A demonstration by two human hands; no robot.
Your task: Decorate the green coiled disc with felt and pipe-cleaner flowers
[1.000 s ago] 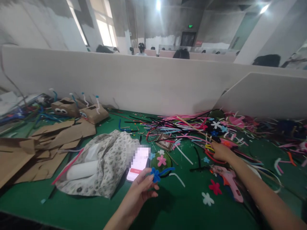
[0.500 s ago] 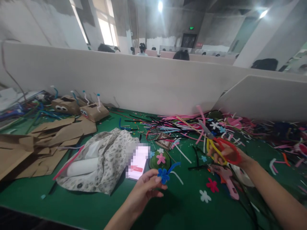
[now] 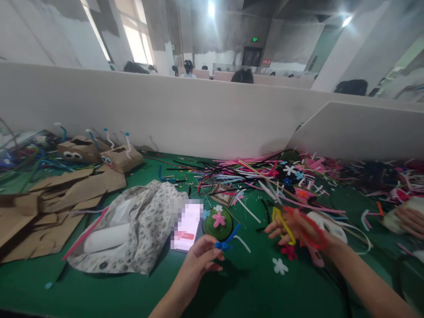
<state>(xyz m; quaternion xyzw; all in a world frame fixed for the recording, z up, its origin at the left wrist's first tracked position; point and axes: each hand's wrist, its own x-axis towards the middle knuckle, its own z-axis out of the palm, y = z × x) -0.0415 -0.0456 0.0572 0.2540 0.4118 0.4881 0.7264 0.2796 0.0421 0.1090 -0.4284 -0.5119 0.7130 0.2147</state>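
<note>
My left hand (image 3: 198, 260) pinches a small blue pipe-cleaner flower (image 3: 224, 242) by its stem, low over the green table (image 3: 132, 291). My right hand (image 3: 298, 227) grips a pair of scissors (image 3: 288, 221) with one yellow and one red handle loop, blades pointing up and left. The scissors hover a short way right of the blue flower. Between the hands, slightly farther back, sits a round green disc with a pink flower (image 3: 217, 222). A lit phone (image 3: 186, 226) lies just left of the disc.
A heap of coloured pipe cleaners (image 3: 281, 176) covers the far right. A floral cloth bag (image 3: 139, 225), cardboard pieces (image 3: 66, 190) and cardboard boxes with eyes (image 3: 99, 152) lie left. A pink glue gun (image 3: 313, 256) and felt flowers (image 3: 280, 265) lie near my right arm. Another person's hand (image 3: 410, 218) is at right.
My right hand picked the scissors out of the pipe-cleaner heap and has carried them down and left toward the blue flower. My left hand keeps the flower, now turned sideways.
</note>
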